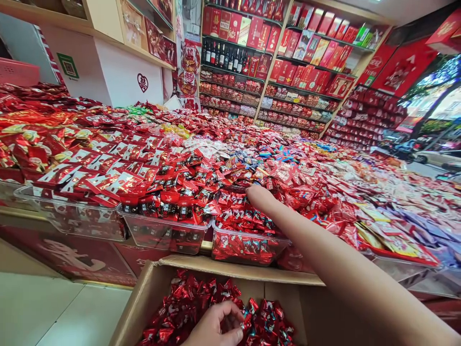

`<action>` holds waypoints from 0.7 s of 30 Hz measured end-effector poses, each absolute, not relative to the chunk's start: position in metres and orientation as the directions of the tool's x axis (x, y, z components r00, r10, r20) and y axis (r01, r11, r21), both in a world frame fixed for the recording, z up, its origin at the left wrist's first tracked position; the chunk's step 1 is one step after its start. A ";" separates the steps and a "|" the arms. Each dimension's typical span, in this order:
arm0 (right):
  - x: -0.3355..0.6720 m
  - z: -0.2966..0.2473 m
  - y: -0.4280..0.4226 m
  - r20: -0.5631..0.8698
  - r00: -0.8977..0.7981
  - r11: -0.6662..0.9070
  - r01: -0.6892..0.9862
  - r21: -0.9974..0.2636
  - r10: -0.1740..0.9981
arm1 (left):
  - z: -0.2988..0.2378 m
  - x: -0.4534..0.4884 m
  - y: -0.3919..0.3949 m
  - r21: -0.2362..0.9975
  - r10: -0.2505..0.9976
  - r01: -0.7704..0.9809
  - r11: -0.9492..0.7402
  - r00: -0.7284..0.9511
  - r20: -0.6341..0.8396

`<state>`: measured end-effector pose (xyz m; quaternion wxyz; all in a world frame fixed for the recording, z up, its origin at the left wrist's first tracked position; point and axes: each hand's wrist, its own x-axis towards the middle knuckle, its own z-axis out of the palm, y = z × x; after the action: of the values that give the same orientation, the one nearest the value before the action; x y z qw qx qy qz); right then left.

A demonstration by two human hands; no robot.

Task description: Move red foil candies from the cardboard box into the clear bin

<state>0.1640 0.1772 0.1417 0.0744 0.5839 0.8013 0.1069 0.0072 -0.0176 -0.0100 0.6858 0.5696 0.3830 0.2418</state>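
My left hand point(215, 327) is down inside an open cardboard box point(230, 270). Its fingers are curled around a few of the red wrapped candies point(190, 298) that fill the box. My right arm reaches forward over the box. My right hand point(260, 198) rests on the heap of red candies in a clear plastic bin point(248, 246) at the front of the display. Its fingers are bent down out of sight among the wrappers.
Clear bins point(162, 235) heaped with red packets point(108, 178) line the counter's front edge. The display of sweets point(360, 192) stretches far back and right. Shelves point(273, 57) of red gift boxes and bottles point(221, 55) stand behind. Pale floor point(46, 307) lies at lower left.
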 end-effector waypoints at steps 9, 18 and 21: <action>0.167 0.136 0.181 -0.051 -0.261 0.265 0.930 0.254 0.964 | -0.006 0.006 -0.019 0.957 0.740 0.127 0.262 0.611 -0.283; 0.165 0.138 0.184 -0.034 -0.221 0.222 0.944 0.243 0.975 | -0.009 0.007 -0.018 0.952 0.716 0.148 0.267 0.630 -0.299; 0.163 0.140 0.181 -0.017 -0.213 0.211 0.948 0.239 0.977 | -0.010 0.006 -0.017 0.952 0.714 0.142 0.272 0.633 -0.299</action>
<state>0.1630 0.1810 0.1402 0.0822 0.6219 0.7738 0.0883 0.0065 -0.0174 -0.0097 0.7029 0.5678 0.3771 0.2035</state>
